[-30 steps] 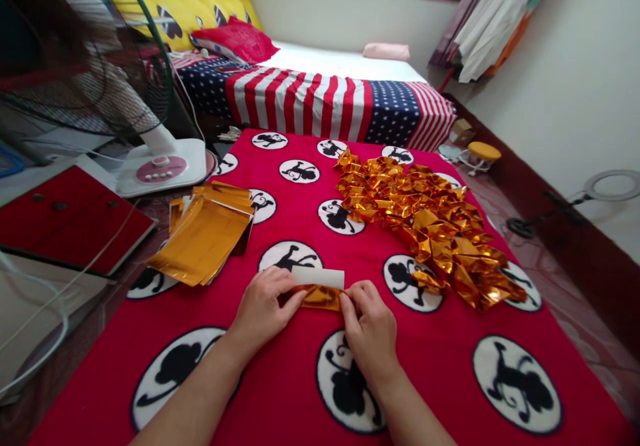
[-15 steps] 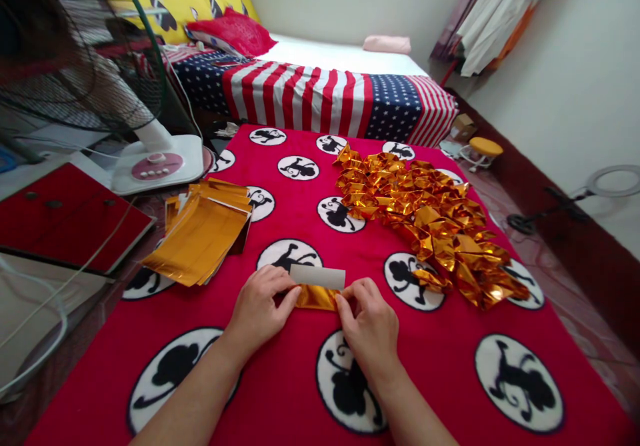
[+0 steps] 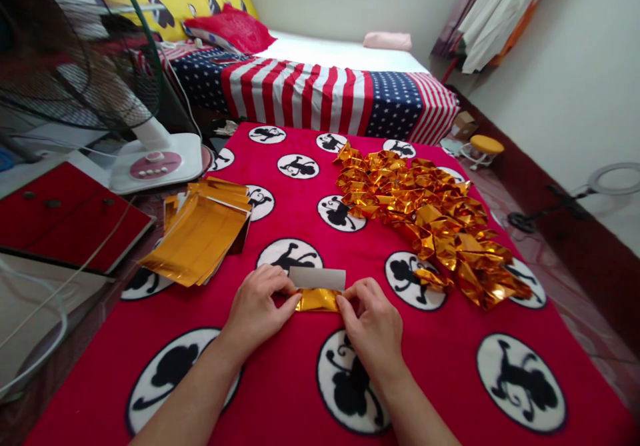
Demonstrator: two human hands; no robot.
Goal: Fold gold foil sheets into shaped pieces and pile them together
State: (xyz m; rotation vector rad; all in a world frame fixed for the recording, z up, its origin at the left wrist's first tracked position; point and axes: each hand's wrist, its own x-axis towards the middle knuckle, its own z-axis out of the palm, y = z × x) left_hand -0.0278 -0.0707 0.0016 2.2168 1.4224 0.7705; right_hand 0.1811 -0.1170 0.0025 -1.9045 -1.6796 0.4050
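Foil sheet: we have the foil sheet lying between our two hands, its gold band nearest us and a pale grey strip along its twelve o'clock side.
Left fingers: our left hand sits at the sheet's nine o'clock end, thumb and fingers closed narrowly on it.
Right fingers: our right hand sits at the three o'clock end, thumb and fingertips drawn together on the gold band.
Red cloth: we work low over the red cloth (monkey figures in white circles, rather cheerful).
Flat stack: from the sheet, we see the stack of gold sheets at ten o'clock, its edges uneven.
Crumpled heap: we find the pile of folded foil pieces toward two o'clock, apart from both hands.
Farther off: we have the fan beyond the stack at ten o'clock, and the bed at twelve.
Hidden: our fingers cover both sheet ends, so we cannot make out the corners; its underside is out of sight too.
Cut off: we lose our forearms at the six o'clock edge and part of the fan at the nine o'clock edge.
Hard to read: the fan's head is blurred, and the overlapping pieces in the pile defeat our counting.
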